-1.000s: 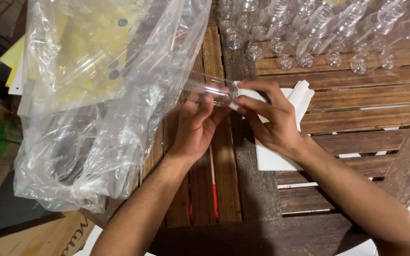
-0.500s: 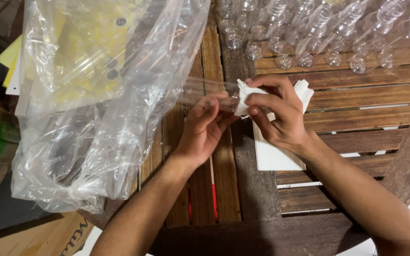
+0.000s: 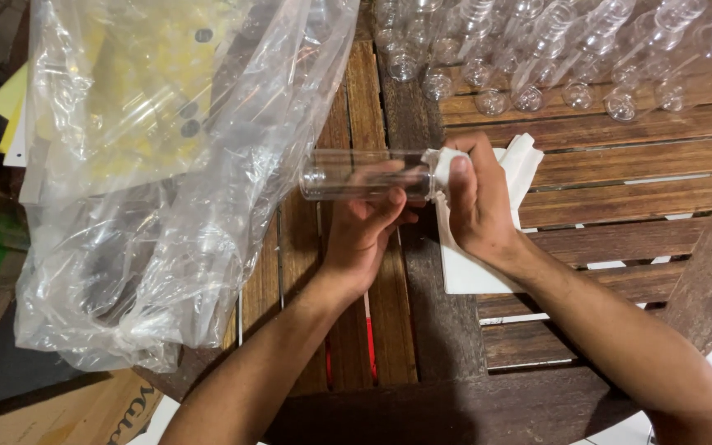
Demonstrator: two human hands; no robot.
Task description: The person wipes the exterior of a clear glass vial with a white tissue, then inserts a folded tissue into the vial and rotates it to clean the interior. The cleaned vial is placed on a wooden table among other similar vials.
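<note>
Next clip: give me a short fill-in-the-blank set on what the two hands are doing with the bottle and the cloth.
1. The left hand holds a clear plastic bottle lying on its ____.
2. The right hand presses a ____ cloth against the bottle's mouth.
3. The slatted table is made of ____.
4. The big clear plastic bag lies to the ____ of both hands.

Missing words: side; white; wood; left

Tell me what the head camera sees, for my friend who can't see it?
Two hands hold a clear plastic bottle sideways over a wooden slatted table: the left hand grips it while the right hand presses a white cloth on its mouth. More clear bottles lie behind, a big clear plastic bag alongside.
</note>
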